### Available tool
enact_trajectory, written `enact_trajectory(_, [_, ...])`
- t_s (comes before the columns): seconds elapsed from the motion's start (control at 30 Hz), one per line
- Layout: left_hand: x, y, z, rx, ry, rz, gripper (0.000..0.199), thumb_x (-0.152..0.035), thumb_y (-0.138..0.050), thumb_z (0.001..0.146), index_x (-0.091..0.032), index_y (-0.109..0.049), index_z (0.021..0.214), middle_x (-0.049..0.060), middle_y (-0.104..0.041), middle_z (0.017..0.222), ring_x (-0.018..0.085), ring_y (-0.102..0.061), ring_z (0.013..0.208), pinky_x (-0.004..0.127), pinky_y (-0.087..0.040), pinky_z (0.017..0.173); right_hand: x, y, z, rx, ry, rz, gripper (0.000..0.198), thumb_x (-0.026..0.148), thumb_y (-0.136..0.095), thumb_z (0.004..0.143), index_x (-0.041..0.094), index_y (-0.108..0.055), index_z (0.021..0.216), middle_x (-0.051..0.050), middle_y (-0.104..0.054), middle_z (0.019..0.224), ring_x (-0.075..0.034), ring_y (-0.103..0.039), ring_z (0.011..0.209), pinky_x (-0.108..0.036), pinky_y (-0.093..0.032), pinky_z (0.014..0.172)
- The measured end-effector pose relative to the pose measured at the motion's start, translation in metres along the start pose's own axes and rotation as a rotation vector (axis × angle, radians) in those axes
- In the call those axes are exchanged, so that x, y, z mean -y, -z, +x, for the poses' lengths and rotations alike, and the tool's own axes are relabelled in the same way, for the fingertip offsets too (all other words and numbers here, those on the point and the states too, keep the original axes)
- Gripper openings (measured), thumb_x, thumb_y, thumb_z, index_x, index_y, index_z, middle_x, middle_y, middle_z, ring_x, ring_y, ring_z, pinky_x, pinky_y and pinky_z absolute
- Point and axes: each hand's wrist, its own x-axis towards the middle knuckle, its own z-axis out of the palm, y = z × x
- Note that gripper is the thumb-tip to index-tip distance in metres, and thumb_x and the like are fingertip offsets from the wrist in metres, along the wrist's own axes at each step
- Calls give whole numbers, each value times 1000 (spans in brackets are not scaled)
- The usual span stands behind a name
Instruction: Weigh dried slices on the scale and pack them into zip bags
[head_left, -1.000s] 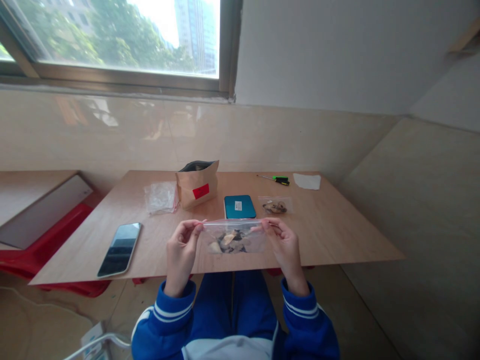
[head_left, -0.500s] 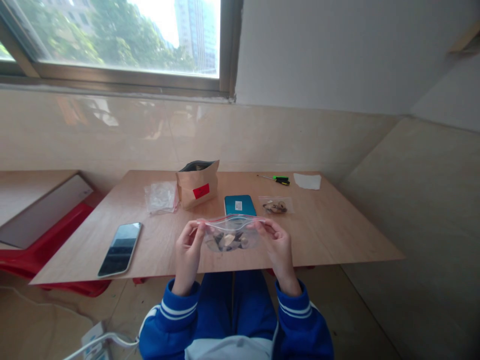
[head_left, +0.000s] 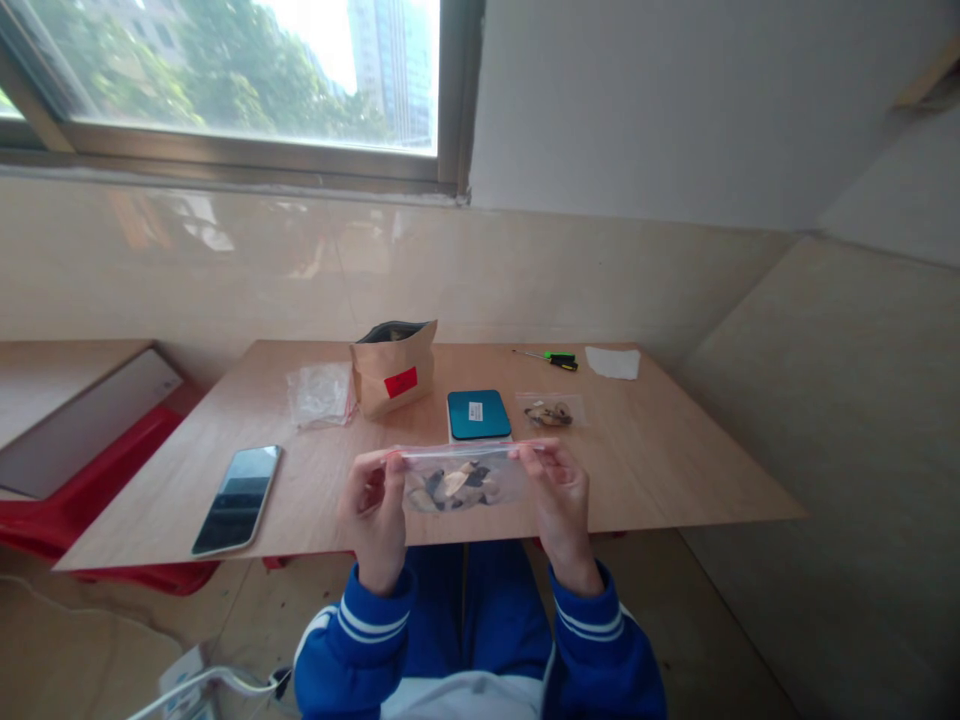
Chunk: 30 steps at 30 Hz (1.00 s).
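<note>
Between my two hands hangs a clear zip bag (head_left: 459, 487) holding pale and dark dried slices that look like mushroom. My left hand (head_left: 377, 510) pinches the top left corner of its zip strip. My right hand (head_left: 556, 505) pinches the top right corner. The strip is stretched straight, and its two edges lie together. Just beyond the bag is a small teal-topped scale (head_left: 478, 414) with a white label. To its right lies a second clear bag (head_left: 551, 411) with similar slices inside.
A brown paper pouch (head_left: 395, 370) with a red label stands open at the back. Beside it lie several empty clear bags (head_left: 321, 394). A phone (head_left: 238, 500) rests at the left; a screwdriver (head_left: 551, 359) and a white paper (head_left: 613, 363) lie at the back right.
The bag's mouth was gaping and is now pulled flat and straight. Both hands have spread slightly apart and come a little nearer to me, uncovering more of the teal scale.
</note>
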Motion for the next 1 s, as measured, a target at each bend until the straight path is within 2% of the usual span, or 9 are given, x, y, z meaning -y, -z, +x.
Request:
enact_trajectory(0.1, [0,-5,-1,63,120,-124,26,-43,-59,87,-19,-60,78,-2,-62,68,11,-58,64,21,-46,62,-3,-4,-2,25,-15,34,17,37,-67,83,21,-61,78,2,-66,73,-13,-62,74,-26,-49,77])
enact_trajectory(0.17, [1,-6,-1,124,216,-243,27,-45,-58,87,-19,-59,80,-1,-62,72,11,-59,68,22,-47,66,-5,-5,-4,89,-52,52,17,40,-62,87,23,-61,88,3,-65,75,-13,-61,74,-25,-49,74])
enact_trajectory(0.27, [3,-6,-2,169,271,-299,23,-41,-63,85,-19,-59,81,-2,-61,75,10,-57,70,20,-47,67,-6,-5,-4,155,-108,22,24,42,-58,89,24,-61,104,1,-64,79,-14,-61,73,-24,-50,68])
enact_trajectory(0.47, [5,-3,-1,183,295,-278,22,-38,-66,82,-18,-60,80,-1,-62,72,10,-57,68,20,-47,65,-4,-9,-3,160,25,-102,17,38,-64,84,22,-68,88,-2,-67,92,-16,-64,87,-29,-51,84])
enact_trajectory(0.63, [3,-2,0,191,268,-266,22,-38,-68,81,-18,-60,81,-2,-62,70,11,-58,66,21,-47,63,-1,-9,-3,116,53,-136,16,36,-63,85,21,-68,83,-2,-69,82,-18,-64,82,-31,-52,81])
enact_trajectory(0.83, [4,1,-1,152,225,-198,21,-37,-70,78,-18,-62,80,-3,-60,65,9,-55,59,18,-45,55,2,-5,-2,128,202,-192,10,26,-64,85,21,-67,78,-1,-67,79,-17,-62,82,-29,-49,81])
enact_trajectory(1.0, [3,-1,-4,115,207,-167,21,-38,-69,79,-18,-61,79,-3,-60,65,10,-56,59,19,-45,55,4,-7,-3,94,138,-173,14,30,-64,85,20,-66,75,-1,-66,75,-16,-62,77,-28,-50,77])
